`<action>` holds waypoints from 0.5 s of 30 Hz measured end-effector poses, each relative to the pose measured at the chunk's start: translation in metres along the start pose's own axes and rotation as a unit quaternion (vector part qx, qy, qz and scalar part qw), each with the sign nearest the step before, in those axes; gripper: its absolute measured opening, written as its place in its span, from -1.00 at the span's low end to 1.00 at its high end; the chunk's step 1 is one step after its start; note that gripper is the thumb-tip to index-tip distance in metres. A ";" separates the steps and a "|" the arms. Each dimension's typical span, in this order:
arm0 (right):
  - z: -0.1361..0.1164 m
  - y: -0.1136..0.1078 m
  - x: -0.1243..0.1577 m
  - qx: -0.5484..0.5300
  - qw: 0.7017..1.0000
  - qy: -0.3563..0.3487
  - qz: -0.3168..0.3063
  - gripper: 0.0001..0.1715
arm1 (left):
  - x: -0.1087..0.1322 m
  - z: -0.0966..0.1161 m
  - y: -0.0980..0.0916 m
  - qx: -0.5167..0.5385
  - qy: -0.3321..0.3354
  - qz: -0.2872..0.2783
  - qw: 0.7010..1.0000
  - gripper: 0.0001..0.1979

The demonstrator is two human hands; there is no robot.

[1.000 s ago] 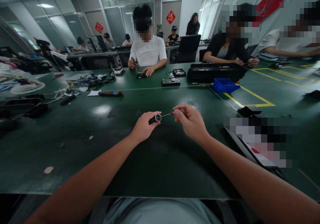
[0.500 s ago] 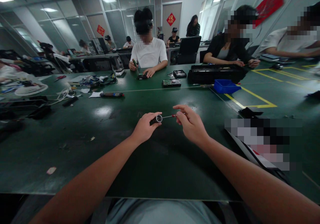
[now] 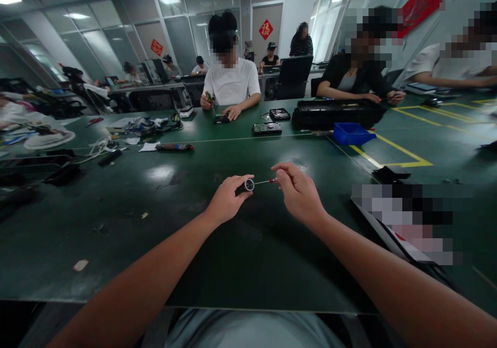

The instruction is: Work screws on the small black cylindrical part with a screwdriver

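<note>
My left hand (image 3: 225, 198) is closed around a small dark cylindrical part (image 3: 249, 185) with a round, silvery open end that faces me. In my right hand (image 3: 298, 190) is a screwdriver (image 3: 273, 180) with a red handle, gripped between thumb and fingers. Its thin metal shaft points left, and the tip reaches the rim of the cylinder; whether it goes inside I cannot tell. Both hands are above the green table (image 3: 248, 265), and most of the screwdriver's handle is hidden by my right fingers.
Across the table a person (image 3: 232, 81) works with a screwdriver on a small dark device. Hard drives (image 3: 267, 128), a long black housing (image 3: 337, 114) and a blue tray (image 3: 353, 133) stand ahead right. An electric screwdriver (image 3: 174, 147) and cables (image 3: 99, 148) lie left.
The fingers of my right hand have curled in closer around the screwdriver's handle. Both hands and the cylinder appear slightly farther right in view.
</note>
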State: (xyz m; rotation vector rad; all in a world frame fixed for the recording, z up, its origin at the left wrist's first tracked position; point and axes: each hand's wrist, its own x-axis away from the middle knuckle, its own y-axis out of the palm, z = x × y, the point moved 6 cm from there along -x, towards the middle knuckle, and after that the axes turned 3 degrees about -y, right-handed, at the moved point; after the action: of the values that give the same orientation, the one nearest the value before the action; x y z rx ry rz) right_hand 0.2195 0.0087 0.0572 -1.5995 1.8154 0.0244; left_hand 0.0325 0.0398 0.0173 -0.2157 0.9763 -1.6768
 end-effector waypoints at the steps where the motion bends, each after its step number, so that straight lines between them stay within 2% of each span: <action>1: 0.001 -0.001 0.000 -0.019 1.000 0.005 0.018 -0.75 | 0.000 0.001 0.000 -0.002 -0.002 0.000 1.000 -0.55; 3: 0.005 -0.001 -0.001 -0.072 0.996 0.015 0.041 -0.77 | 0.000 0.002 0.000 -0.007 -0.006 0.002 1.000 -0.56; 7: 0.018 0.006 -0.004 -0.183 0.981 0.057 0.034 -0.74 | -0.001 0.003 -0.001 -0.014 0.000 0.003 1.000 -0.56; 11: 0.035 0.011 -0.006 -0.297 0.942 0.150 0.051 -0.70 | -0.002 0.006 -0.002 -0.018 0.036 0.008 0.999 -0.57; 15: 0.051 0.014 -0.005 -0.339 0.903 0.257 0.056 -0.71 | 0.000 0.009 0.002 -0.025 0.055 -0.015 0.998 -0.57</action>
State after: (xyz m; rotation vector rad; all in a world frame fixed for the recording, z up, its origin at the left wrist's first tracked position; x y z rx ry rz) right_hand 0.2321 0.0395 0.0151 -2.1137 2.4910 0.3540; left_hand 0.0391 0.0349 0.0222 -0.1737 1.1033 -1.7076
